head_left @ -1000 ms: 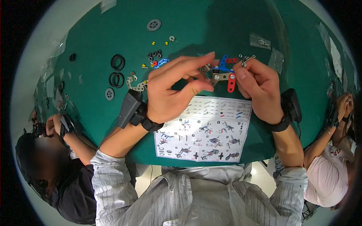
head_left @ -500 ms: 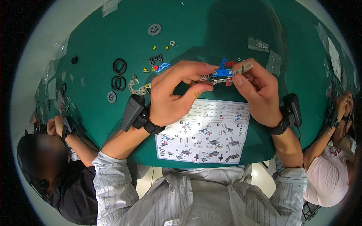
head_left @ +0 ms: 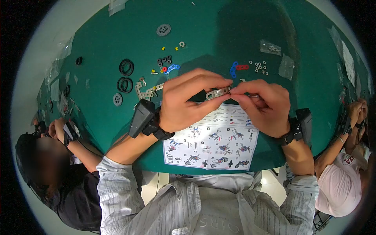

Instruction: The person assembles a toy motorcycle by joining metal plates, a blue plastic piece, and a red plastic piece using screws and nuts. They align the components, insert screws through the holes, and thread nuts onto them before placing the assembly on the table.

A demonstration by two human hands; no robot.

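My left hand [head_left: 188,102] and my right hand [head_left: 260,105] meet above the green table [head_left: 203,35], pinching a small grey perforated metal piece [head_left: 217,93] between their fingertips. The rest of the small assembly is hidden behind my right fingers. Under my hands lies a printed instruction sheet [head_left: 213,145] with small build diagrams. Both wrists carry black strapped devices.
Loose parts lie on the table beyond my hands: black rubber rings [head_left: 126,67], grey gear wheels [head_left: 163,29], grey strips [head_left: 147,93], blue and red pieces [head_left: 237,67], small washers [head_left: 260,66], plastic bags [head_left: 270,47]. Other people sit at left [head_left: 58,133] and right [head_left: 352,113].
My hands have come toward me, down over the top of the instruction sheet. The blue and red parts of the held assembly no longer show; only a grey strip is visible between my fingertips.
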